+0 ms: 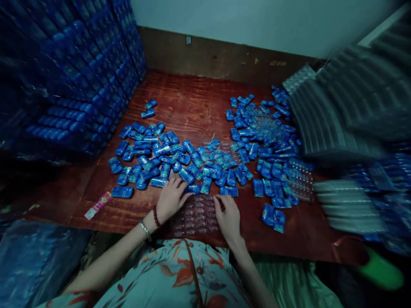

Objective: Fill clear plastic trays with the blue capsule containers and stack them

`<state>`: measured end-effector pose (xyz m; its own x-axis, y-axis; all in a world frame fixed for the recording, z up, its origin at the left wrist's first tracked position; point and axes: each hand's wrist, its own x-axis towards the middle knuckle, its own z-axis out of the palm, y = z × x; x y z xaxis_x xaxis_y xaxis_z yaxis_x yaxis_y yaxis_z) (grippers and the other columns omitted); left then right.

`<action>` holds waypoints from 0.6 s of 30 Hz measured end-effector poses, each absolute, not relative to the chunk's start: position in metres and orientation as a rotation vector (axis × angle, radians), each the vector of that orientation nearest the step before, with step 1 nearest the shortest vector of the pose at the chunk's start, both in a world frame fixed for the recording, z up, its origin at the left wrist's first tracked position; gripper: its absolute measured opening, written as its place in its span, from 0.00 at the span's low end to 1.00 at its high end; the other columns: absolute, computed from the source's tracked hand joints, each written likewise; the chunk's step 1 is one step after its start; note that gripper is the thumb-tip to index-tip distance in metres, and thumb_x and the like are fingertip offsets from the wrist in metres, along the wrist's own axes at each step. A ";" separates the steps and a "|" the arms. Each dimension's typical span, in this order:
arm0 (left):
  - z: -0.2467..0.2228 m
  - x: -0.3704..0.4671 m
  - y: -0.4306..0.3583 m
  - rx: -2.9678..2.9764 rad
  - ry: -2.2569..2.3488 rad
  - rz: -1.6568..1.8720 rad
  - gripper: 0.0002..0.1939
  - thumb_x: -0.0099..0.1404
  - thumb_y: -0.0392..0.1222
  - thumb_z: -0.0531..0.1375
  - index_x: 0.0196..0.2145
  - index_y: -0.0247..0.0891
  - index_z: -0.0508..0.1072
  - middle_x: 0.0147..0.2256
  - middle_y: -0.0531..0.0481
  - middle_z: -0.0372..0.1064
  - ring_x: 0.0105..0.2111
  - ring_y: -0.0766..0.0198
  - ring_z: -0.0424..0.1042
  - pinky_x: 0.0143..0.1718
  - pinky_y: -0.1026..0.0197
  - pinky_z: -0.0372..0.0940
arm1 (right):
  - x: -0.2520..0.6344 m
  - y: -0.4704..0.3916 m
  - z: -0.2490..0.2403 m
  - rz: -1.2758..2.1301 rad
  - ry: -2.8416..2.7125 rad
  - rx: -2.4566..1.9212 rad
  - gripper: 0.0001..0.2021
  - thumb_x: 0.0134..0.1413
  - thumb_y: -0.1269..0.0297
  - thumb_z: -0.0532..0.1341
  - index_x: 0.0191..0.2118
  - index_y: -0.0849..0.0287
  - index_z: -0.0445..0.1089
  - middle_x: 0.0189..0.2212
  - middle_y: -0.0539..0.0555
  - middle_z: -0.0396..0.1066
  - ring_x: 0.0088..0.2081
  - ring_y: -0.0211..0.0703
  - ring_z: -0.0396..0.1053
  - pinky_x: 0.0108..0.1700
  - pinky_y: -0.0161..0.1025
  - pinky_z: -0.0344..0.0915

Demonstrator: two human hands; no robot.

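Note:
A clear plastic blister tray [195,218] with rows of small hollows lies flat at the table's front edge, before my body. My left hand [172,196] reaches over its upper left corner, fingers apart and fingertips touching the near side of a heap of small blue packets [165,169]. Its thumb points to the right, near one blue packet [192,189] just above the tray. My right hand [228,216] is at the tray's right edge, thumb and fingers closed on its upper right corner. The undersides of both hands are hidden.
More blue packets [269,137] lie heaped on the right of the red-brown table [192,98]. Filled blue trays [96,64] are stacked high at left. Stacked empty trays [334,107] stand at right, blurred. A pink strip [98,206] lies at front left.

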<state>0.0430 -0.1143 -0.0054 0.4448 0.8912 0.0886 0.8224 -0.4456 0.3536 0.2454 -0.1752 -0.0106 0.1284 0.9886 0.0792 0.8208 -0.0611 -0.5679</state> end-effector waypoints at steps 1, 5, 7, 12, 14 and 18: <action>-0.007 0.051 -0.113 2.452 1.488 0.346 0.17 0.66 0.49 0.53 0.47 0.37 0.69 0.43 0.41 0.65 0.43 0.51 0.63 0.42 0.49 0.62 | 0.246 -0.162 -0.009 0.483 -1.746 -1.911 0.15 0.62 0.60 0.47 0.41 0.55 0.70 0.36 0.56 0.69 0.41 0.48 0.67 0.45 0.43 0.64; -0.015 0.064 -0.094 2.532 1.393 0.194 0.19 0.66 0.37 0.51 0.54 0.37 0.63 0.47 0.41 0.64 0.45 0.52 0.63 0.44 0.50 0.61 | 0.241 -0.115 -0.006 0.561 -2.013 -1.940 0.17 0.61 0.62 0.50 0.54 0.53 0.64 0.43 0.57 0.67 0.40 0.47 0.69 0.38 0.39 0.64; -0.017 0.059 -0.082 2.571 1.358 0.126 0.22 0.66 0.31 0.47 0.57 0.40 0.60 0.46 0.43 0.64 0.44 0.53 0.63 0.44 0.51 0.60 | 0.242 -0.105 -0.006 0.604 -2.139 -1.941 0.19 0.60 0.61 0.52 0.56 0.51 0.61 0.45 0.57 0.65 0.38 0.47 0.69 0.35 0.39 0.64; -0.019 0.030 -0.075 2.578 1.323 0.150 0.23 0.67 0.37 0.49 0.59 0.41 0.58 0.46 0.42 0.65 0.45 0.53 0.64 0.47 0.50 0.58 | 0.254 -0.108 -0.014 0.666 -2.050 -1.913 0.16 0.58 0.59 0.54 0.49 0.58 0.63 0.42 0.58 0.66 0.42 0.50 0.67 0.40 0.42 0.64; -0.019 0.019 -0.083 2.557 1.376 0.218 0.21 0.67 0.41 0.50 0.58 0.41 0.60 0.47 0.41 0.65 0.47 0.53 0.63 0.51 0.48 0.56 | 0.258 -0.113 -0.017 0.680 -1.970 -1.897 0.15 0.58 0.59 0.53 0.49 0.59 0.62 0.41 0.58 0.66 0.41 0.50 0.67 0.39 0.42 0.65; -0.016 0.006 -0.102 2.511 1.498 0.390 0.17 0.69 0.42 0.48 0.54 0.42 0.65 0.51 0.42 0.64 0.50 0.52 0.61 0.49 0.49 0.58 | 0.264 -0.121 -0.013 0.631 -2.082 -1.895 0.21 0.58 0.70 0.49 0.56 0.55 0.59 0.50 0.60 0.62 0.40 0.46 0.68 0.37 0.40 0.65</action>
